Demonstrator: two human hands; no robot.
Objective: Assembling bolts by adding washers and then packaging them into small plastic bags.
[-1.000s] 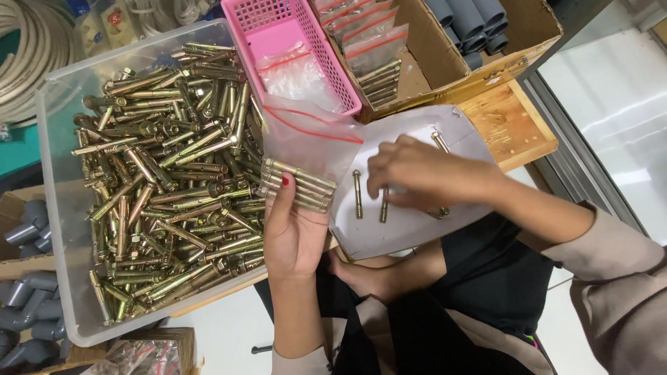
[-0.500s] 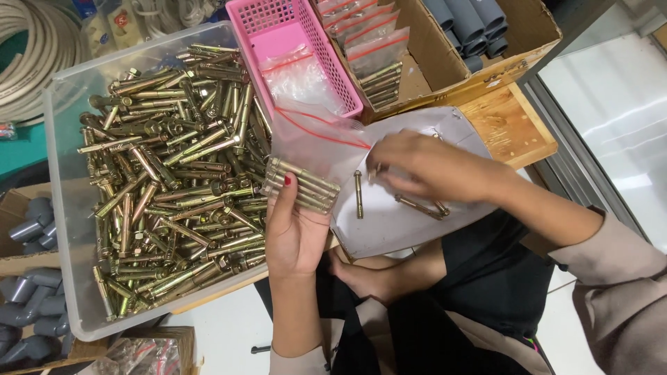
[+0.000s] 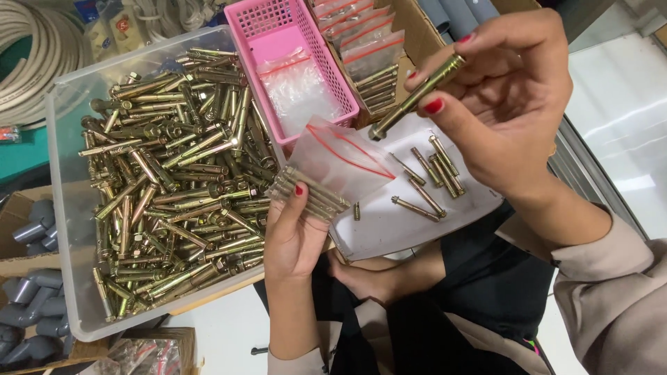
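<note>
My left hand (image 3: 295,232) holds a small clear zip bag (image 3: 333,163) with a red seal line, with several brass anchor bolts in its lower end. Raised in front of the camera, my right hand (image 3: 511,90) pinches one brass anchor bolt (image 3: 417,94) by its upper end, and the bolt's lower tip hangs just above the bag's open mouth. Several loose bolts (image 3: 431,177) lie on a white sheet (image 3: 389,222) on my lap, below the right hand.
A clear plastic bin (image 3: 66,229) full of brass anchor bolts stands at the left. A pink basket (image 3: 330,66) holds empty zip bags. Behind it a cardboard box (image 3: 417,21) holds filled bags. Grey pipe fittings (image 3: 28,305) and coiled white hose (image 3: 31,55) lie at the far left.
My right hand has lifted off the white sheet with one bolt and now holds it up over the bag's mouth. The left hand has stayed in place with the bag.
</note>
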